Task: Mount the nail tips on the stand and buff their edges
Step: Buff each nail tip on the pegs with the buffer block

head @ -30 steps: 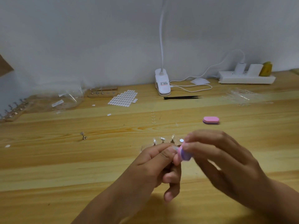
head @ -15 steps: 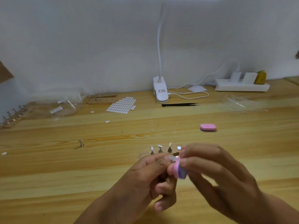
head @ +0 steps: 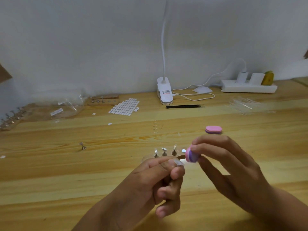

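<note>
My left hand [head: 155, 180] pinches a clear nail tip [head: 178, 163] between thumb and forefinger above the wooden table. My right hand [head: 223, 167] grips a small pink and purple buffer block [head: 191, 155], held just to the right of the tip and slightly apart from it. Behind my hands stands a clear stand [head: 166, 155] with three metal holders and one bare round magnet spot. A single loose metal holder [head: 82, 146] lies on the table to the left.
A second pink buffer block [head: 213, 129] lies behind my right hand. Farther back are black tweezers [head: 185, 106], a sheet of white adhesive tabs [head: 124, 107], a wooden stand [head: 104, 100], plastic bags [head: 63, 107], a clip lamp [head: 165, 92] and a power strip [head: 248, 88].
The buffer block has pulled a little away to the right of the nail tip. The camera has tilted up, so both hands sit lower in the view.
</note>
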Demonstrator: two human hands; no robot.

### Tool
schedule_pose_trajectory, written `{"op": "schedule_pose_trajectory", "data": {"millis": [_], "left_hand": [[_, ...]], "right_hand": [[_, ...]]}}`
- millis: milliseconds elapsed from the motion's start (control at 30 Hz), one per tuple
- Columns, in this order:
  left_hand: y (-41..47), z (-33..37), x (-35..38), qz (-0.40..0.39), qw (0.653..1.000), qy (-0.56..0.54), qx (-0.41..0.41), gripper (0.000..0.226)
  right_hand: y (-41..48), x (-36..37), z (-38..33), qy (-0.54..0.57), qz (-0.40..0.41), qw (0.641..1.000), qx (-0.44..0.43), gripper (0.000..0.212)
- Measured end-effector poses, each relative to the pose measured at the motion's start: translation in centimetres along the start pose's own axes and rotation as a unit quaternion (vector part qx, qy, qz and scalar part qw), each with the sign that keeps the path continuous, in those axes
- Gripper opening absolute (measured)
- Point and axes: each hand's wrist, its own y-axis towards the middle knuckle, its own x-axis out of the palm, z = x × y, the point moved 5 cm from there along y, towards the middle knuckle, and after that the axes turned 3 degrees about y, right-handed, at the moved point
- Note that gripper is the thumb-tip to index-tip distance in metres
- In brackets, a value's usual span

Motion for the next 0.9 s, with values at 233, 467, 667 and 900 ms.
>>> {"op": "schedule_pose_trajectory", "data": {"millis": [233, 467, 667, 900], "left_hand": [[-0.3, 0.1, 0.5, -0.028, 1.0, 0.001, -0.009, 0.025], [0.1, 0.6, -1.3, 0.177, 0.949, 0.244, 0.095, 0.025], [-0.3, 0.6, -1.7, 0.218, 0.905, 0.342, 0.125, 0.023], [-0.4, 0.9, -1.8, 0.229, 0.896, 0.356, 0.134, 0.021]], "right_hand": [[-0.1, 0.2, 0.2, -0.019, -0.006, 1.0, -0.013, 0.03], [0.0, 0.2, -0.6, -0.029, 0.003, 1.0, 0.002, 0.029], [-0.2, 0.9, 0.7, -0.043, -0.034, 0.998, 0.031, 0.028], [-0.3, 1.2, 0.7, -0.025, -0.041, 0.998, 0.047, 0.028]]}}
